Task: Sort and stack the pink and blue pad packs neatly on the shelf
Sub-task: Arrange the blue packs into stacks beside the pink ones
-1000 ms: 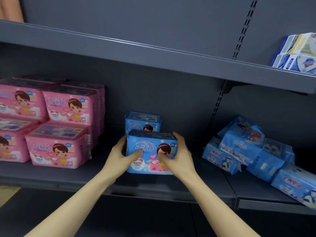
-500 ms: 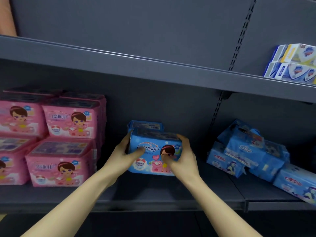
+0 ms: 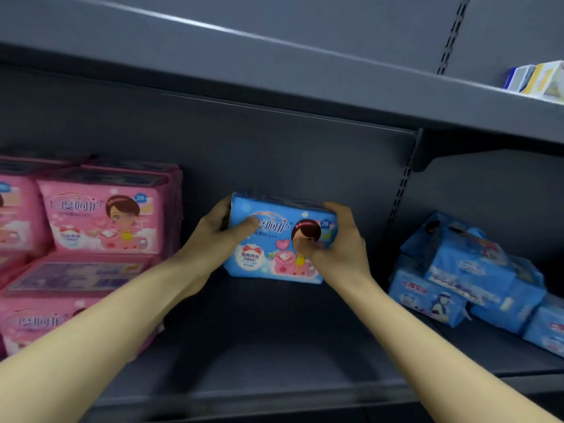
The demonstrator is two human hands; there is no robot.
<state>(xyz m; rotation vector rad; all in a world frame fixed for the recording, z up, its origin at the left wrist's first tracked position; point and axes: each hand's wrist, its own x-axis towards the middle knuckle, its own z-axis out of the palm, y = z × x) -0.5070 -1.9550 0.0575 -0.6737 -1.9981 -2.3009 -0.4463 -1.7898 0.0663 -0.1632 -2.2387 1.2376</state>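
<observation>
Now | left hand (image 3: 213, 236) grasps the left end of the blue pack (image 3: 274, 239), thumb across its front | right hand (image 3: 335, 242) grasps the right end, thumb on the front | pack upright, face out, mid-shelf (image 3: 274, 346) near the back wall | pink packs (image 3: 100, 221) stacked to its left, loose blue pile (image 3: 467, 270) to its right, both apart from it

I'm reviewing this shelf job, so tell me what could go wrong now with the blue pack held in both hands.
The blue pack, gripped by the left hand and right hand, is tilted, so it may land crooked. The heap of blue packs at the right lies jumbled near the front of the shelf; a nudge could tip one off.
</observation>
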